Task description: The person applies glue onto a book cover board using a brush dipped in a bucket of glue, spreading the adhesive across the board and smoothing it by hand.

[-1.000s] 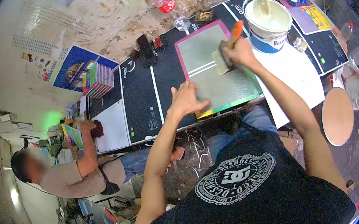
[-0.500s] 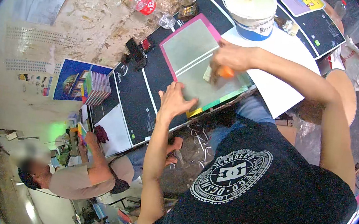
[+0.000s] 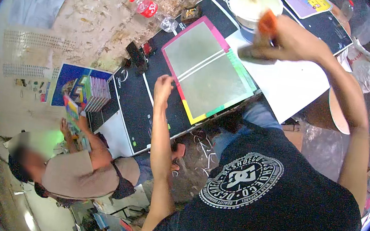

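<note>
A grey book-cover board (image 3: pixel 214 80) with two white strips across it lies on the black work surface, its edges bordered in pink, yellow and green. My left hand (image 3: pixel 163 89) is beside the pink left edge, fingers curled in and nothing visible in them. Out to the right, my right hand (image 3: pixel 298 41) grips an orange-handled tool (image 3: pixel 268 24), whose lower end is blurred by motion. That hand is over a white sheet (image 3: pixel 284 93) and in front of the bucket of cream-coloured paste (image 3: pixel 254 6), partly covering its side.
A clear bottle with a red cap (image 3: pixel 149 8) lies beyond the board. Black items (image 3: pixel 136 59) sit left of it. At the far left another person (image 3: pixel 90 173) handles a colourful book near a book stack (image 3: pixel 96 93). A printed sheet (image 3: pixel 307 3) lies behind the bucket.
My right hand has lifted off the board with the orange-handled tool and swung right toward the bucket. My left hand has left the board's surface, moved left and curled. The other person's hands moved left.
</note>
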A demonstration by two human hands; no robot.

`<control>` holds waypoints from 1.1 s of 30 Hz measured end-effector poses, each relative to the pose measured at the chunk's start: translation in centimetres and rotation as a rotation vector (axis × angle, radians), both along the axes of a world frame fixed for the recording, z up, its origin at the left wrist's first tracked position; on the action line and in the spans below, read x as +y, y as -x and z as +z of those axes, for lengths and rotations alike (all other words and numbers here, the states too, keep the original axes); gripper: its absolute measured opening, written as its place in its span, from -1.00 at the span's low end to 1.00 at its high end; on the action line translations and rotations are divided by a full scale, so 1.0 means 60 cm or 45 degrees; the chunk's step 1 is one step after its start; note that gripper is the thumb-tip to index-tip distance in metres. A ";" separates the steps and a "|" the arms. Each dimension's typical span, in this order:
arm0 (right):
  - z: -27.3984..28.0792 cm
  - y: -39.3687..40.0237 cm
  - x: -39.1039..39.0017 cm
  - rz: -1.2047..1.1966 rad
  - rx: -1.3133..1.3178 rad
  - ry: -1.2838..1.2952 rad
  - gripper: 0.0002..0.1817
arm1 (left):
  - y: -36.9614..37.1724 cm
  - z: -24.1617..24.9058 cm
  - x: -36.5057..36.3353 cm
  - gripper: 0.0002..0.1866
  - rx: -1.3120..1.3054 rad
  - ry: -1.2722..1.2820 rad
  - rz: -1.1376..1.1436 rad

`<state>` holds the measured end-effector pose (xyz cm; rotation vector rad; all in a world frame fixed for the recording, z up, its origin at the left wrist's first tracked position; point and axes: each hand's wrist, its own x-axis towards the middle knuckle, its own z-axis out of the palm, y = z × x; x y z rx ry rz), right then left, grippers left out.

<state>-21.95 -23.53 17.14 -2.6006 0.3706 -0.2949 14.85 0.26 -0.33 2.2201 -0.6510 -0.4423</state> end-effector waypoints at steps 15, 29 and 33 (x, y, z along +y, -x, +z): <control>-0.257 -0.363 0.070 -0.613 -0.374 -0.625 -0.53 | -0.022 0.010 -0.054 -0.71 0.385 -0.197 0.075; -0.160 -0.271 -0.033 -0.751 -0.573 -0.377 -0.46 | -0.028 0.007 -0.045 -0.70 0.586 -0.085 0.095; -0.181 -0.423 0.026 -0.659 -0.558 -0.592 -0.59 | -0.046 -0.015 -0.043 -0.73 0.579 -0.072 0.098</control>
